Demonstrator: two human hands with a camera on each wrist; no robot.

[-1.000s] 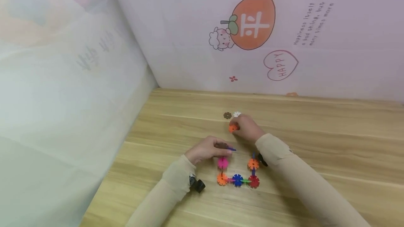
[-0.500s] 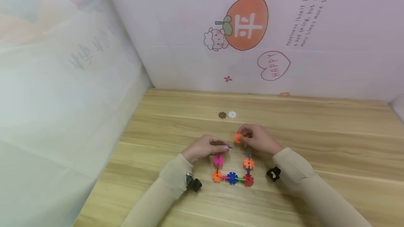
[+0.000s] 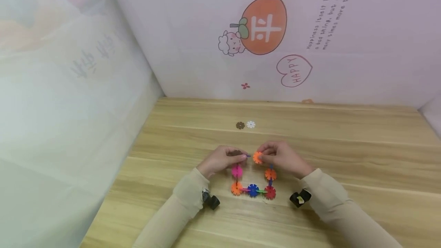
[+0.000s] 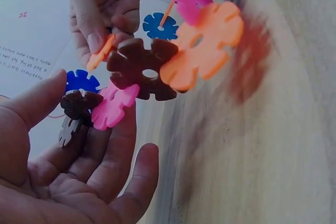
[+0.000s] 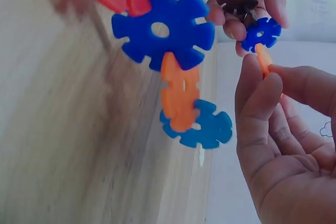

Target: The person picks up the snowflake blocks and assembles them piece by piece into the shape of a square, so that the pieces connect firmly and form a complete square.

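In the head view my left hand (image 3: 220, 160) grips the upper left end of a U-shaped chain of slotted plastic snowflake discs. At that end are a brown disc (image 3: 236, 152) and a blue disc (image 5: 270, 31), with a pink disc (image 3: 237, 171) just below. My right hand (image 3: 285, 159) pinches a loose orange disc (image 3: 257, 157) between thumb and fingers, its edge right at the blue disc's rim. Along the chain's bottom run an orange corner disc (image 3: 236, 188), a blue one (image 3: 253, 191) and a red one (image 3: 270, 192). Its right side has another orange disc (image 3: 270, 174).
Two loose discs, one dark brown (image 3: 240, 125) and one white (image 3: 251, 124), lie farther back on the wooden table (image 3: 344, 144). A printed cloth (image 3: 193, 49) hangs behind the table, and a pale cloth (image 3: 69, 133) hangs at its left.
My right hand has drawn the orange disc back from near the white disc, toward my left hand and the blue disc. My left hand keeps its grip on the chain's end.
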